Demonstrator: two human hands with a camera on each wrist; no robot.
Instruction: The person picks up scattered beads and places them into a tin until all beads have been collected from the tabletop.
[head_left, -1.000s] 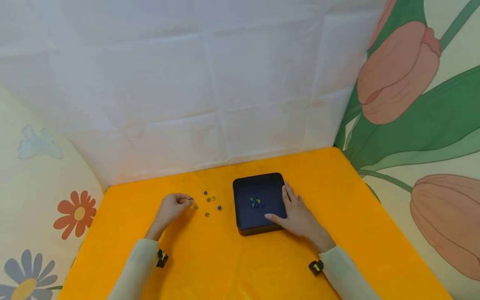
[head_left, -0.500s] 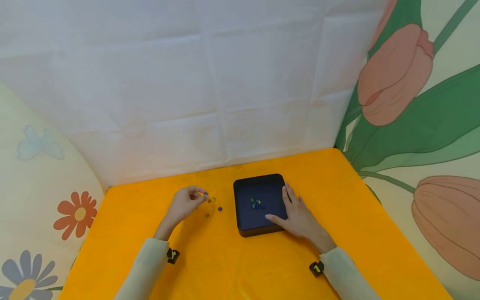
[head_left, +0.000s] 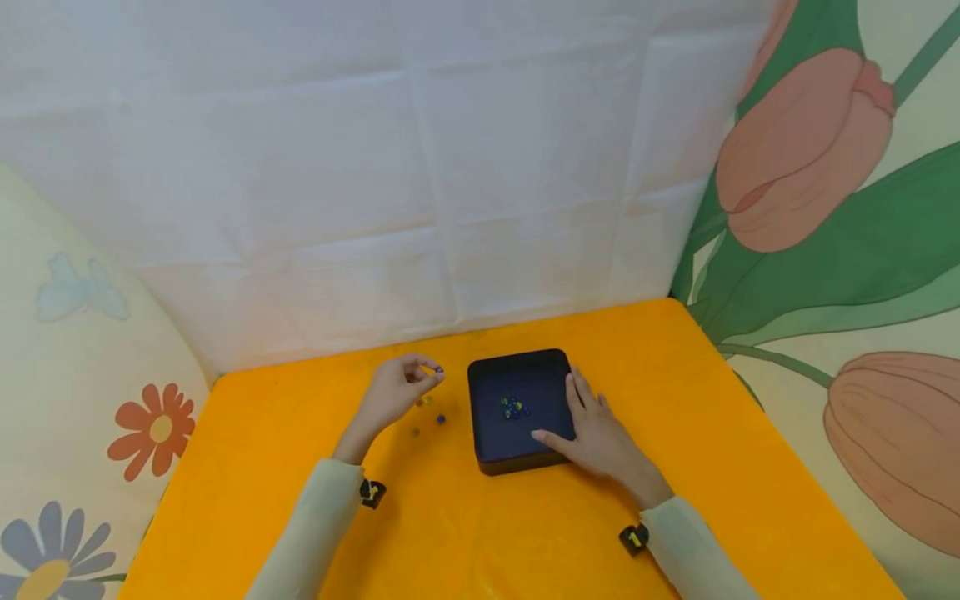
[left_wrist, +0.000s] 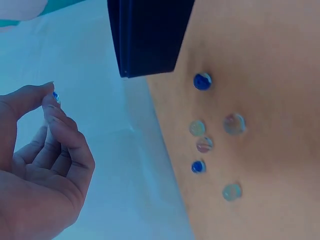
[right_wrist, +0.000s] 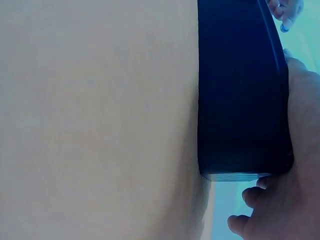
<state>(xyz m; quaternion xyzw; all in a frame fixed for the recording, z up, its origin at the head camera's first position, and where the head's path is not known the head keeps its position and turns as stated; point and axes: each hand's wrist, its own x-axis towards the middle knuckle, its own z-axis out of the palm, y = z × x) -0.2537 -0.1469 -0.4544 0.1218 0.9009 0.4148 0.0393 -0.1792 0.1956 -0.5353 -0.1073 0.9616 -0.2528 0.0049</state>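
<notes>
My left hand is raised above the table and pinches a small blue marble between thumb and index finger. Below it lie several loose marbles, among them a dark blue marble and an amber-looking one. To the right stands a square black tray with several blue and yellow-green marbles clustered inside. My right hand holds the tray at its near right corner, thumb over the near rim, fingers along the right wall.
An orange-yellow cloth covers the table. A white sheet hangs at its far edge. Flower-printed fabric borders the right side, and another printed sheet the left.
My left hand has picked up a blue marble from the left of the group, then moved right and away from me over the other marbles. The right hand and tray stay put.
</notes>
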